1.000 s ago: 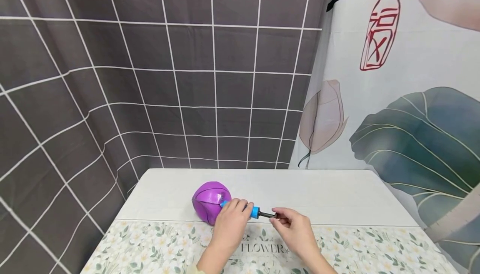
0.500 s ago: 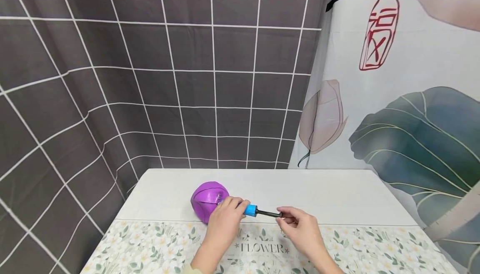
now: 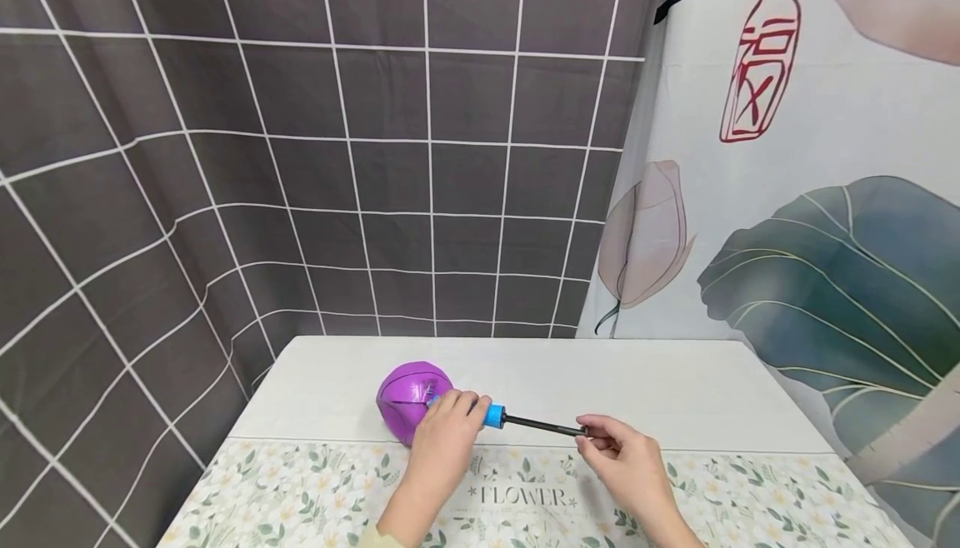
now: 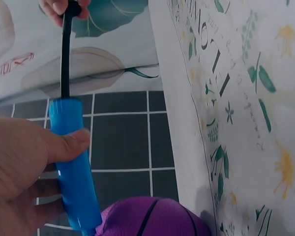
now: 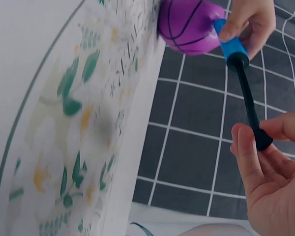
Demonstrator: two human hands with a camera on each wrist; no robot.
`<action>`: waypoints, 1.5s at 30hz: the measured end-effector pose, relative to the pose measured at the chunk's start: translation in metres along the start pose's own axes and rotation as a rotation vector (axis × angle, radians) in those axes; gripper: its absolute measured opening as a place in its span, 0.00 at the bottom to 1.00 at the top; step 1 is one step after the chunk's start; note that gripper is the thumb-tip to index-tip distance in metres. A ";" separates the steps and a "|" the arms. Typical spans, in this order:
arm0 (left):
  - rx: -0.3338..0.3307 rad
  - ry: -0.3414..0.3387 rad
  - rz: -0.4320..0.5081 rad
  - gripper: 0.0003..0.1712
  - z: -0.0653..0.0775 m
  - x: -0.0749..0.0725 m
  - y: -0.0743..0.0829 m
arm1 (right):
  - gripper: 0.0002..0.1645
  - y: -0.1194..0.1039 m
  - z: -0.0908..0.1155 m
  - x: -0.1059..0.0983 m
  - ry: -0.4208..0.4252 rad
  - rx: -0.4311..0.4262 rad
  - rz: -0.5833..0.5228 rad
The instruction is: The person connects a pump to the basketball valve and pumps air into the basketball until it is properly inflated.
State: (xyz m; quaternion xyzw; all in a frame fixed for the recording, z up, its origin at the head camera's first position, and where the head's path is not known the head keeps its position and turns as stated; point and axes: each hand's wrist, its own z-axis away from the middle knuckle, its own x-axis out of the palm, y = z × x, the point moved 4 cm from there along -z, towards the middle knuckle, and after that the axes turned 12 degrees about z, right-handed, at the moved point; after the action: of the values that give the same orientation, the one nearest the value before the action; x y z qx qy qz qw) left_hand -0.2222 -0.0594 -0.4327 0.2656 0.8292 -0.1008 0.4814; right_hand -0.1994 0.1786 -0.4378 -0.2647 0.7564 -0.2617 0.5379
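Observation:
A blue hand pump (image 4: 74,182) lies in the grip of my left hand (image 3: 444,440), its thumb pressed along the barrel. The pump's black rod (image 3: 543,425) sticks far out to the right. At its end, my right hand (image 3: 626,460) pinches the black knob (image 5: 262,139) between thumb and fingers. The pump's other end meets a purple ball with black lines (image 3: 408,398), which sits on the table left of my left hand. In the left wrist view only the top of the ball (image 4: 152,216) shows, and the exact joint is partly hidden by my hand in the head view.
The table (image 3: 660,390) has a white back part and a floral cloth (image 3: 300,490) with lettering in front. A dark curtain with white grid lines (image 3: 382,173) hangs behind it. On the right hangs a pale cloth with leaf prints (image 3: 825,281).
My right hand has moved right, drawing the black rod further out of the blue barrel. My left hand, the pump barrel and the ball have shifted slightly left.

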 end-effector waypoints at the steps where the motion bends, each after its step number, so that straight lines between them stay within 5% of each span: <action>1: 0.006 -0.013 -0.017 0.29 0.000 0.000 0.002 | 0.13 -0.001 0.000 0.002 0.004 -0.004 0.001; 11: 0.092 0.025 -0.098 0.25 0.000 0.006 0.023 | 0.12 -0.028 0.004 0.031 -0.017 -0.071 0.010; 17: 0.093 0.031 -0.036 0.24 0.001 0.010 0.023 | 0.11 -0.038 0.003 0.042 -0.036 -0.098 0.004; 22: 0.050 0.038 0.073 0.27 0.003 0.005 0.007 | 0.11 -0.033 0.003 0.037 -0.063 -0.065 -0.024; 31: -0.007 0.076 0.117 0.22 0.005 -0.001 -0.013 | 0.12 -0.008 0.003 0.008 -0.014 -0.019 0.021; 45: 0.000 -0.027 0.024 0.31 0.001 -0.003 0.002 | 0.11 -0.015 0.003 0.015 -0.020 -0.028 0.010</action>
State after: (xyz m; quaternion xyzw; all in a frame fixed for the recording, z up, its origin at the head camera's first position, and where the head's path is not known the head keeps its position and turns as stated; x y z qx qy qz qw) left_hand -0.2193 -0.0591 -0.4309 0.2742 0.8194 -0.0986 0.4937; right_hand -0.1992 0.1567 -0.4386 -0.2710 0.7559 -0.2459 0.5429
